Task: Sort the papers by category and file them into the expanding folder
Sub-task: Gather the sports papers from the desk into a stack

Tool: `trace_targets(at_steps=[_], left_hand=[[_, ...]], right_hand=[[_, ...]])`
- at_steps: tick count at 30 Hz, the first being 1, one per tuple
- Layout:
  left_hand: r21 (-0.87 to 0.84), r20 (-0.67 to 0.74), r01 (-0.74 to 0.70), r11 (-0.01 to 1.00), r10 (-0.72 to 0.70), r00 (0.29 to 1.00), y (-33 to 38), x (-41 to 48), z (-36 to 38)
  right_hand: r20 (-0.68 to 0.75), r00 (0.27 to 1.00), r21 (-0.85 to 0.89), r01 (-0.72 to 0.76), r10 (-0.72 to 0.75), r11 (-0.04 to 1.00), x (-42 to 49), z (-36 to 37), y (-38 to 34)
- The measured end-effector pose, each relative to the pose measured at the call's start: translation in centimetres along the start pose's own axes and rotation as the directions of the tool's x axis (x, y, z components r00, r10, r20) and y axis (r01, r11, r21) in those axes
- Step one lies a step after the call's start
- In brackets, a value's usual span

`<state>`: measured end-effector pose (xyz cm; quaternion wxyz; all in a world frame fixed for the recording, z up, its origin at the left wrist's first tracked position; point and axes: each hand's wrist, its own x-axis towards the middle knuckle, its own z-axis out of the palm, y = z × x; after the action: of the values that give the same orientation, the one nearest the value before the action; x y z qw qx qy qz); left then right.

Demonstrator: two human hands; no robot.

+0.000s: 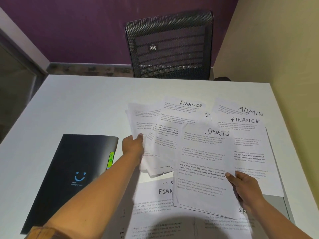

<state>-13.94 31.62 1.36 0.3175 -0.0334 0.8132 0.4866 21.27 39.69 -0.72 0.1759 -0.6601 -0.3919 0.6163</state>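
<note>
- Head view: black rectangular expanding folder [69,169] lies flat on white table [86,100].
- Left hand [133,147], just right of folder, pinches white printed sheets [136,118].
- Right hand [246,190], farther right, grips white "SPORTS" sheet [202,161].

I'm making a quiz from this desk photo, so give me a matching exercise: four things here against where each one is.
1 SPORTS sheet
2 black expanding folder
3 mesh chair
4 ADMIN sheet

a beyond the table's far edge
b flat on the table, left
c in the right hand
d far right, partly under a FINANCE sheet

Pairs: 1-c, 2-b, 3-a, 4-d
</note>
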Motion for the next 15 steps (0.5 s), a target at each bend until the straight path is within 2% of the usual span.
trace_targets(at_steps=[2, 4, 6, 8, 12, 15], left_hand=[[0.044, 0.013, -0.176, 0.983, 0.175, 0.984, 0.7, -0.2, -0.9], [0.045, -0.011, -0.278, 0.960, 0.279, 0.960, 1.7, -0.5, -2.0], [-0.001, -0.091, -0.271, 0.963, 0.269, 0.959, 2.5, -0.4, -3.2], [-0.059, -0.112, -0.227, 0.972, 0.219, 0.969, 3.0, -0.3, -4.0], [-0.089, 0.008, -0.119, 0.989, 0.120, 0.993, 3.0, 0.3, -4.8], [-0.065, 0.024, -0.103, 0.993, 0.105, 0.994, 2.7, 0.6, -4.6]], right_hand=[[0.006, 1.000, -0.004, 0.011, -0.011, 1.000, -0.1, 0.1, 0.0], [0.000, 0.999, -0.038, 0.044, -0.044, 0.998, -0.1, 0.1, 0.1], [-0.015, 0.998, -0.065, 0.064, -0.065, 0.996, -0.4, 0.2, 0.0], [-0.015, 0.997, -0.063, 0.070, -0.071, 0.996, -0.8, 0.3, -0.3], [-0.011, 0.998, -0.010, 0.062, -0.062, 0.998, -1.4, 0.6, -0.7], [-0.002, 0.999, -0.014, 0.046, -0.046, 0.999, -1.2, 0.4, -0.5]])
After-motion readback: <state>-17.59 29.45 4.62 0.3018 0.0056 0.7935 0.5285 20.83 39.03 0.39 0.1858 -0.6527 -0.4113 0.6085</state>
